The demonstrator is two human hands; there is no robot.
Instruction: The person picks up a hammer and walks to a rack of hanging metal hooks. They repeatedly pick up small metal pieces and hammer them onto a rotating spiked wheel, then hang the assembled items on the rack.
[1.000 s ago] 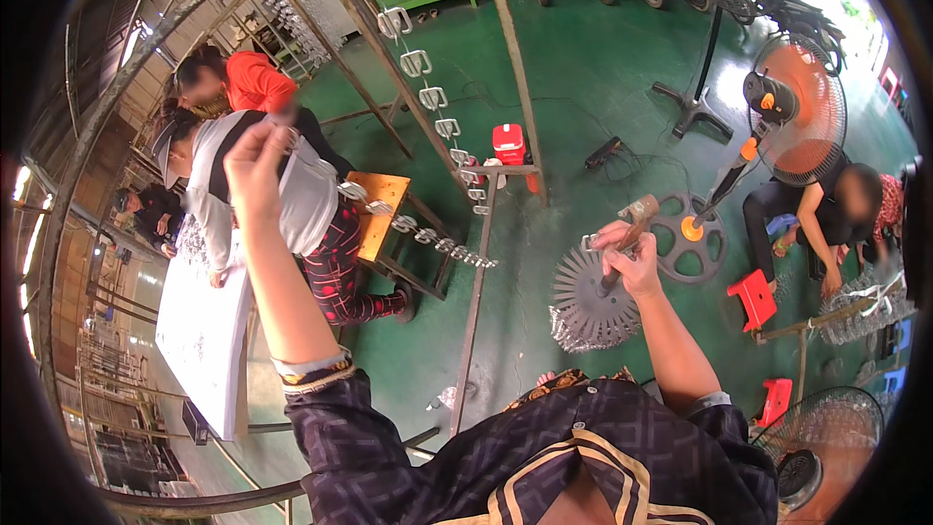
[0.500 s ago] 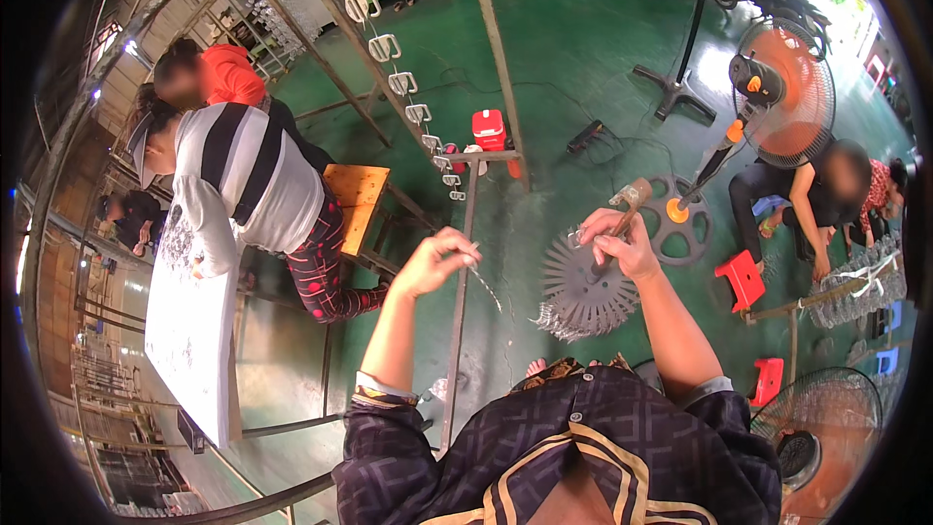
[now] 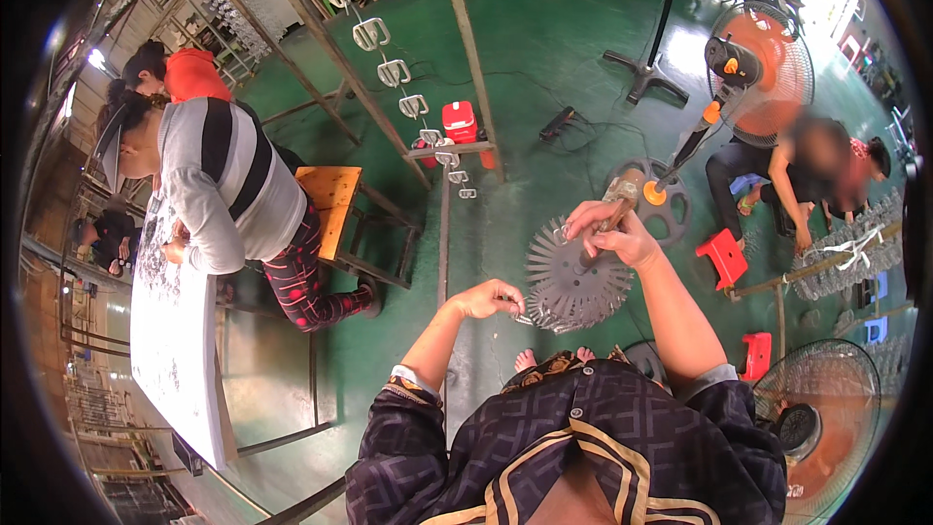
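Observation:
A round grey metal disc with radial slots (image 3: pixel 573 282) stands in front of me, above my bare feet. My right hand (image 3: pixel 612 233) is closed on a wooden-handled tool (image 3: pixel 622 192) at the disc's upper right rim. My left hand (image 3: pixel 491 299) pinches a small thin metal piece at the disc's lower left edge. Both forearms reach out from my dark patterned shirt.
A metal rail with hanging white hooks (image 3: pixel 389 73) runs overhead to the upper left. A person in a striped top (image 3: pixel 228 185) sits at a white table (image 3: pixel 170 360) by an orange stool (image 3: pixel 330 199). An orange fan (image 3: pixel 768 63), red stools (image 3: pixel 724 253) and a seated person (image 3: pixel 812 175) are at right.
My left hand came down from high at the left to the disc's lower left edge. My right hand stayed at the disc's rim.

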